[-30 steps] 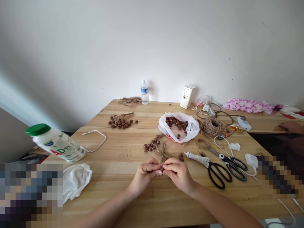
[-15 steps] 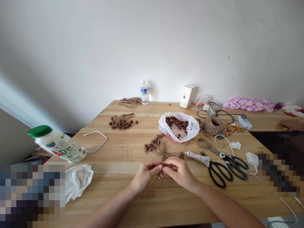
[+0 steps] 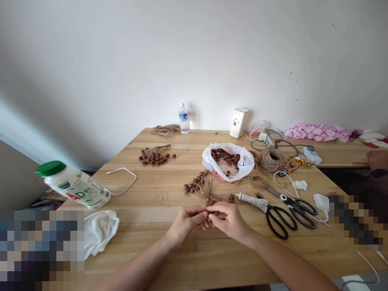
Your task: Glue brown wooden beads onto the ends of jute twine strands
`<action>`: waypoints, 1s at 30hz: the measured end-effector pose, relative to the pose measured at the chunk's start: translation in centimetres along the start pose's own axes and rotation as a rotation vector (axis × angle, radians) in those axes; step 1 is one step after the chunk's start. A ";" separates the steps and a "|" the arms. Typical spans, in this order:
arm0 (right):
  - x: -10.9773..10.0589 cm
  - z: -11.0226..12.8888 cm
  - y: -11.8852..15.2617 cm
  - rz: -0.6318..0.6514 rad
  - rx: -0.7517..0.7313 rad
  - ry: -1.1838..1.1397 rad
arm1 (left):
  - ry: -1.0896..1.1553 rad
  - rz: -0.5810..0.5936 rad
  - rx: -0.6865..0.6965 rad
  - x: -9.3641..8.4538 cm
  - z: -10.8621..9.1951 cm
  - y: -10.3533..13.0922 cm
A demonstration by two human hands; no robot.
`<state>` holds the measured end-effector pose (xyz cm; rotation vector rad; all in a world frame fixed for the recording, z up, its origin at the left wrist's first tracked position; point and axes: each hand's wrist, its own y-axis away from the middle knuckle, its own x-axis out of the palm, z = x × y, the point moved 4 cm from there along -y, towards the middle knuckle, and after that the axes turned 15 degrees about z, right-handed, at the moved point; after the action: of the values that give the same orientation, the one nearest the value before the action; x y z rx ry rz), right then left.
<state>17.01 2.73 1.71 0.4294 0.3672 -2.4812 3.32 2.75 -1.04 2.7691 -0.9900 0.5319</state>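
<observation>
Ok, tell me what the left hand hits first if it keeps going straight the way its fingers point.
The left hand points right, fingertips meeting the right hand at the twine pinched between them. That hand comes first, though depth is unclear.

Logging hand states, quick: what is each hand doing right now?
Left hand: pinched shut on the jute twine.
Right hand: pinched shut on the same twine, fingertips meeting the left's.

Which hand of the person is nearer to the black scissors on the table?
Right. The right hand is just left of the black scissors, apart from them; the left hand is farther left, beyond the right hand.
</observation>
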 end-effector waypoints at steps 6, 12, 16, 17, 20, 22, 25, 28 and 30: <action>-0.2 -0.9 0.0 -0.017 0.128 -0.248 | 0.152 0.015 -0.047 -0.1 0.5 0.1; 0.3 -2.1 -0.2 0.010 0.254 -0.635 | 0.278 -0.025 -0.082 -0.7 0.3 0.0; 0.3 -2.0 -0.2 0.017 0.227 -0.714 | 0.119 -0.120 -0.123 -1.8 -0.4 0.0; 0.3 -2.0 -0.2 0.018 0.219 -0.724 | 0.076 -0.140 -0.133 -2.2 -0.5 0.0; 0.3 -2.0 -0.3 0.015 0.208 -0.755 | -0.100 -0.219 -0.174 -3.6 -0.5 0.0; 0.4 -2.1 -0.3 0.016 0.206 -0.773 | -0.266 -0.285 -0.202 -4.5 -0.5 0.1; 0.4 -2.4 -0.3 0.016 0.207 -0.795 | -0.539 -0.357 -0.203 -5.3 -0.7 0.3; 0.4 -2.7 -0.3 0.019 0.204 -0.812 | -0.768 -0.367 -0.198 -5.4 -0.7 0.2; 0.4 -2.8 -0.3 0.020 0.199 -0.822 | -0.879 -0.347 -0.217 -5.4 -0.5 0.1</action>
<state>17.12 3.73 -0.91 -0.5133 -0.2194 -2.4341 -0.75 5.93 -2.59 2.8536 -0.5748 -0.8517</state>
